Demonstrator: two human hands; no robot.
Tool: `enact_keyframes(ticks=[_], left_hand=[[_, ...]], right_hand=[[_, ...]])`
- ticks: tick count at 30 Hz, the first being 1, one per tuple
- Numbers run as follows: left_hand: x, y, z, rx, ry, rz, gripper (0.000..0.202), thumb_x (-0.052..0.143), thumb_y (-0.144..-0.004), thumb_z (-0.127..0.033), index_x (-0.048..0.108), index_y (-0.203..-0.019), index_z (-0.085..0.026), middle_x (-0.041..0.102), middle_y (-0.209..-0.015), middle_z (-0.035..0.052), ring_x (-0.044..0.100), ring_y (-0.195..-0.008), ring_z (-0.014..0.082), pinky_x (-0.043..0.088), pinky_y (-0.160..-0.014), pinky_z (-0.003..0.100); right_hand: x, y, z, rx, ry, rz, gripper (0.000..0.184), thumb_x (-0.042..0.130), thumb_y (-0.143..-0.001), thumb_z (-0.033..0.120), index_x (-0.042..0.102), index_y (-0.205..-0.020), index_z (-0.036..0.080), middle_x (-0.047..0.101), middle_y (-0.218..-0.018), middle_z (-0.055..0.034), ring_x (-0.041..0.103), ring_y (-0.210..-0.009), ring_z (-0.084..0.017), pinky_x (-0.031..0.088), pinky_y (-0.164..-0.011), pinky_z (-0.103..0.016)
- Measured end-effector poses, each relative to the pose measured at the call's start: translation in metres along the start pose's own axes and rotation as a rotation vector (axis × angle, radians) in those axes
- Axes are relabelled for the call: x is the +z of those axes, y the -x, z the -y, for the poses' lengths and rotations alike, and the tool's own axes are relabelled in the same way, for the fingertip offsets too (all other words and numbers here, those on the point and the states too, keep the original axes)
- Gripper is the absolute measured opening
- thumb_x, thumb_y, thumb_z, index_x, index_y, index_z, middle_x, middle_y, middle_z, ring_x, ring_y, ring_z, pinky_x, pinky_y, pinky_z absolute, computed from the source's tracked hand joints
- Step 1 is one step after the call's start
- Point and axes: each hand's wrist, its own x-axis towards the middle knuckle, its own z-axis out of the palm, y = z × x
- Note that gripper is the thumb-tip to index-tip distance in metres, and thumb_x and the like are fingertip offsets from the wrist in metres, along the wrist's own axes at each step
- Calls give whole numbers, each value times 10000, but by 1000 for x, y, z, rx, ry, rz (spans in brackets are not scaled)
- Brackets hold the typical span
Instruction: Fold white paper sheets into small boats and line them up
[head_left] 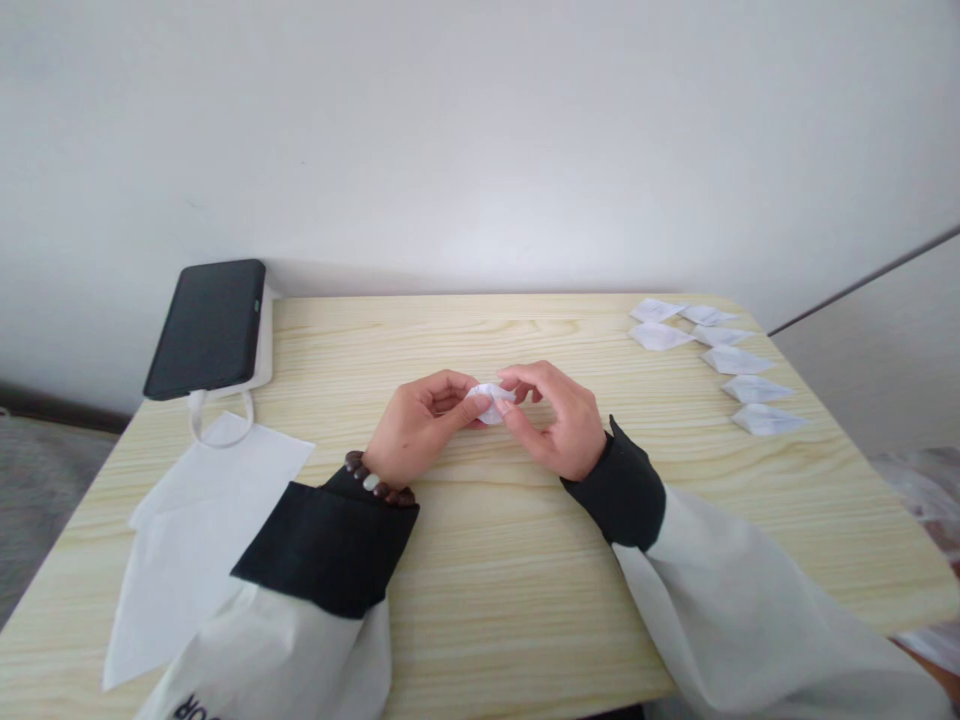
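The table (487,560) looks like pale wood with straight grain, smooth and faintly satin. Over the table's middle, the left hand (416,425) and right hand (559,420) pinch a small paper piece (491,402), thin, white, matt and creased. Along the table's far right edge lie folded papers (739,360) of the same matt white. On its near left lie paper sheets (195,530), thin and matt. At its far left corner a phone (208,325) shows a black, dully glossy face on a white plastic stand (264,350). The bracelet (379,488) has dark polished beads; the cuffs (330,545) are black matt cloth.
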Motion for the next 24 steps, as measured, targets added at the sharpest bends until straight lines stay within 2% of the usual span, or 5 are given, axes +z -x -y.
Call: enact_keyframes(ticks=[5, 9, 15, 20, 24], left_hand=[[5, 1, 1, 63, -142, -43, 250, 649, -765, -396, 612, -794, -150, 639, -697, 7, 601, -640, 130, 514, -636, 261], [7, 1, 3, 82, -186, -103, 244, 635, -778, -390, 598, -808, -150, 644, -733, 15, 598, -635, 127, 497, -620, 252], [2, 1, 6, 64, -212, 45, 314, 675, -742, -383, 633, -955, -156, 694, -883, 50, 648, -824, 190, 515, -763, 307], [2, 2, 3, -7, -224, 16, 247, 670, -740, -384, 684, -826, -152, 698, -713, 16, 634, -662, 157, 507, -629, 252], [4, 1, 0, -81, -231, -8, 197, 674, -733, -338, 688, -749, -142, 702, -662, 18, 635, -613, 147, 510, -606, 238]], right_hand=[[2, -3, 0, 42, -41, 22, 70, 517, -842, 207, 584, -850, 192, 632, -750, -16, 572, -686, -121, 475, -644, -254], [1, -4, 3, 135, -58, 27, 70, 527, -841, 199, 587, -813, 177, 610, -705, -10, 554, -647, -111, 452, -615, -240], [0, -5, 3, 205, -125, -6, 67, 573, -828, 215, 623, -816, 171, 658, -737, -15, 569, -640, -106, 459, -620, -233], [0, -5, 3, 194, -115, 9, 64, 592, -819, 213, 633, -795, 171, 655, -704, -5, 572, -631, -103, 457, -611, -225], [1, -5, 2, 216, -136, 25, 84, 584, -826, 227, 635, -799, 167, 659, -727, -17, 582, -647, -109, 467, -636, -232]])
